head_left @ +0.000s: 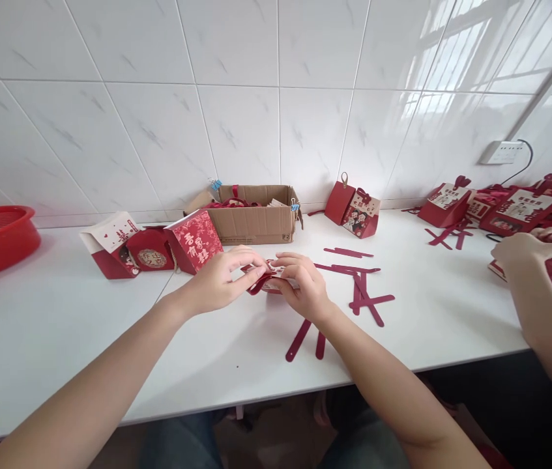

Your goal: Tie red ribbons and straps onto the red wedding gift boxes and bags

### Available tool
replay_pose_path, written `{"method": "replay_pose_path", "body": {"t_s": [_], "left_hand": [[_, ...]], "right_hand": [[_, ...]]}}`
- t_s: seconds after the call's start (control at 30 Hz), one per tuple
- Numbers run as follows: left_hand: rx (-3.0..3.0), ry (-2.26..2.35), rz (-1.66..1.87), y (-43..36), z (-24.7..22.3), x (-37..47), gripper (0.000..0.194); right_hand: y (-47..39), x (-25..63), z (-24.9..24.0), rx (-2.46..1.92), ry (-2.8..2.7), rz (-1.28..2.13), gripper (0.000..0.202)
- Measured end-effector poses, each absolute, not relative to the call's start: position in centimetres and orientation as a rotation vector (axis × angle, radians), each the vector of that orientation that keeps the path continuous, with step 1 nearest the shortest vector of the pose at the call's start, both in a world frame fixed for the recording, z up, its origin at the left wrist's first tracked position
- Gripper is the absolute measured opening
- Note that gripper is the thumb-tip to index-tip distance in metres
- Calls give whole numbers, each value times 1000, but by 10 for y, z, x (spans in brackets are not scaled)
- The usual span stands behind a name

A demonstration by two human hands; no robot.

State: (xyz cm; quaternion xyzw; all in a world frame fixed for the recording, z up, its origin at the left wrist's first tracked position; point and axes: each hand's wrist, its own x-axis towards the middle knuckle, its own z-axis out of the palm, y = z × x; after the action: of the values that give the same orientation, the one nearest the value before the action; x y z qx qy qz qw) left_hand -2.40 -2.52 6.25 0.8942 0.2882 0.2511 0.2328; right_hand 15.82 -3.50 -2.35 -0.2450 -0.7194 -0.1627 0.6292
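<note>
Over the middle of the white table [85, 352], both my hands are at a small red and white paper gift box [272, 288], mostly hidden by my fingers. My left hand [219, 279] closes on its left side, thumb and fingertips at a curved dark red flap or strip. From the right, my right hand [304, 281] grips the box's top, its fingers bent and close to the left fingertips. Loose dark red strips [366, 298] lie to the right of my hands. Two more red strip ends [299, 340] show below my right wrist.
An open cardboard box [256, 225] stands by the tiled wall. Folded gift boxes stand to its left [197, 241] and right [361, 213]. A red plastic basket [2, 241] is at far left. At right, a co-worker's hands [524, 251] hold something red near more gift boxes [520, 210].
</note>
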Motion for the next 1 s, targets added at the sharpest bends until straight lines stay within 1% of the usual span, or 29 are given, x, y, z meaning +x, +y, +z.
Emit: {"method": "replay_pose_path", "body": {"t_s": [0.17,0.27,0.33,0.4,0.6,0.67,0.8,0.87,1.0], "left_hand": [[2338,513,770,-15,44,-33,34],[2241,423,797,-10,33,-38,46],[2185,396,820,-9,26,-41,48],[2125,399,861,-9,20,-43,44],[2118,452,1006,-15,5,-43,19],[2146,419,1070,-17,3,-41,16],[2173,380,1097,-20,3,-39,16],[2175,399,1056,-23,5,-40,21],[2256,394,992,-29,9,-42,48]], "right_hand": [[-34,156,-27,-542,-1658,-344,18],[-35,155,-27,-523,-1665,-347,21],[-36,155,-27,-520,-1669,-342,21],[-36,154,-28,-523,-1679,-330,21],[-37,151,-31,-524,-1700,-324,19],[-38,150,-32,-519,-1702,-336,17],[-41,148,-30,-525,-1699,-344,16],[-44,147,-28,-519,-1705,-339,17],[-50,146,-25,-496,-1751,-321,19]]}}
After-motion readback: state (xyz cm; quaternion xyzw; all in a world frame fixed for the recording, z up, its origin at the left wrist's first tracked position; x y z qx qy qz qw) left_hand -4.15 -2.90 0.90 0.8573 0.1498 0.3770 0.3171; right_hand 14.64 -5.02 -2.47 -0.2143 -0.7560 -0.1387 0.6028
